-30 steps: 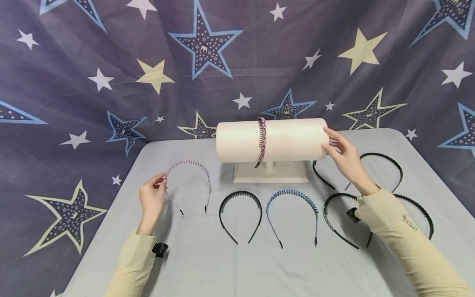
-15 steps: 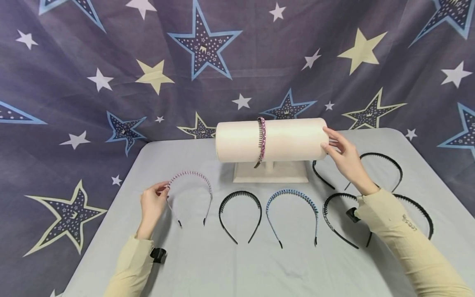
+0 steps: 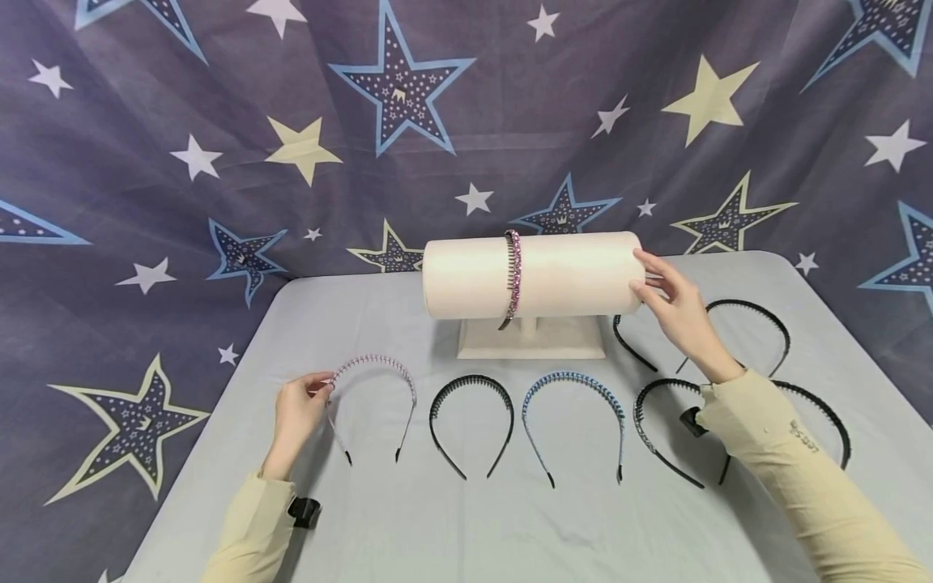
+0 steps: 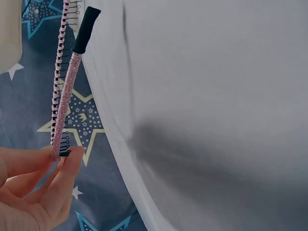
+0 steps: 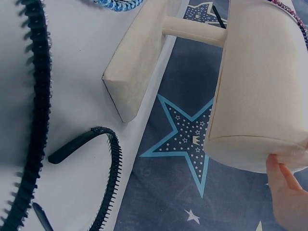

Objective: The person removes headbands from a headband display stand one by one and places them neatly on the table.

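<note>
A pink headband [image 3: 374, 359] with comb teeth is pinched at its left side between the thumb and fingers of my left hand [image 3: 297, 417]. In the left wrist view, the glittery arm of this headband [image 4: 68, 91] ends in a dark tip. My right hand [image 3: 683, 322] touches the right end of a cream roll-shaped display stand [image 3: 583, 275], fingers mostly straight. The right wrist view shows fingertips against the end face of that roll [image 5: 262, 91]. Around the roll, left of its middle, sits a purple jewelled headband [image 3: 515, 275].
A black headband [image 3: 474, 379] and a blue one [image 3: 573, 376] lie before the stand's base [image 3: 532, 344]. Several dark headbands lie at the right, among them one [image 3: 751, 304] beyond my right forearm, which partly covers others. A star-patterned cloth [image 3: 503, 105] hangs behind the grey-covered table [image 3: 510, 534].
My left hand has brought the pink headband toward the front of the table, roughly in line with the black and blue ones. The right hand has stayed at the roll's end.
</note>
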Tool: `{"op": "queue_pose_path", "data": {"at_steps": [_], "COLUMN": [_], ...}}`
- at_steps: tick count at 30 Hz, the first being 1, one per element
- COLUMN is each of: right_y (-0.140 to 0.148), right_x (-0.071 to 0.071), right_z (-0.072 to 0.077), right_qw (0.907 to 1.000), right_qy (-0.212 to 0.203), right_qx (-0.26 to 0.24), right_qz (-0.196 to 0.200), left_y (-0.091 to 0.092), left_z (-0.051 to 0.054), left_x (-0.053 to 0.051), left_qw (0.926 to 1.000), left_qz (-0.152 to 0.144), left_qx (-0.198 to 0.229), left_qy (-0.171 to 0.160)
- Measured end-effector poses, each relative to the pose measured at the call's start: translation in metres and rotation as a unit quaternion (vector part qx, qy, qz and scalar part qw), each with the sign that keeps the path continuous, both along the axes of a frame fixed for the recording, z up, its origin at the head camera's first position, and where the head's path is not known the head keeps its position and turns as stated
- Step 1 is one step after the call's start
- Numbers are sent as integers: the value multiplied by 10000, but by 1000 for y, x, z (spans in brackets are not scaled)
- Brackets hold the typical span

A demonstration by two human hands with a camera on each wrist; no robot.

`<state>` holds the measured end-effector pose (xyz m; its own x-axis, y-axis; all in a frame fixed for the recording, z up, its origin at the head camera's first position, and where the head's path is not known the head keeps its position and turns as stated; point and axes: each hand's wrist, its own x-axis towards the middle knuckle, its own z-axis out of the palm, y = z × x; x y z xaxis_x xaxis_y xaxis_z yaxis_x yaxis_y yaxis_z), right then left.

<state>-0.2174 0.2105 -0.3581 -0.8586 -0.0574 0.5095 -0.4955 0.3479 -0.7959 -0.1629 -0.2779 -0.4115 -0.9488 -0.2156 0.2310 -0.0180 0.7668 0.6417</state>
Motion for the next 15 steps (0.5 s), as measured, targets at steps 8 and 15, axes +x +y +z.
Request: {"op": "queue_pose_path", "data": {"at_steps": [8, 15], "right_y": [-8, -7], "right_x": [12, 12], "right_z": [16, 15], "right_qw": [10000, 9999], "right_qy": [-14, -131], "right_qx": [55, 113], "right_qz": [-24, 8], "left_y": [-4, -9], "left_z": [-3, -7], "left_x": [1, 2], "left_qw": [9997, 9973], "left_qz": [-174, -398], "left_qx": [-7, 238], "left_qy": [-187, -568]}}
